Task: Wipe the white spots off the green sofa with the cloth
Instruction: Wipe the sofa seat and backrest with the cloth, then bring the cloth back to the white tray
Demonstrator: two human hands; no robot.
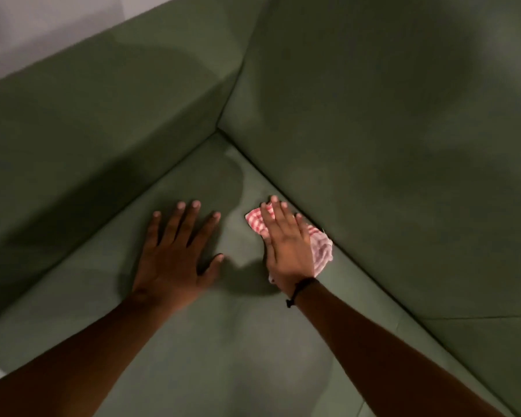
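Observation:
The green sofa [193, 341] fills the view, seen at its inner corner where the armrest and backrest meet. My right hand [286, 245] lies flat on a red-and-white checked cloth [322, 246], pressing it onto the seat close to the backrest seam. The cloth shows at my fingertips and along the right side of my palm. My left hand [175, 254] rests flat on the seat with its fingers spread, a short way left of the cloth, holding nothing. No white spots are visible on the fabric around the hands.
The armrest [109, 121] rises on the left and the backrest [388, 130] on the right, meeting at a corner beyond my hands. A pale wall [27, 28] shows at the upper left. A black band sits on my right wrist [301, 288].

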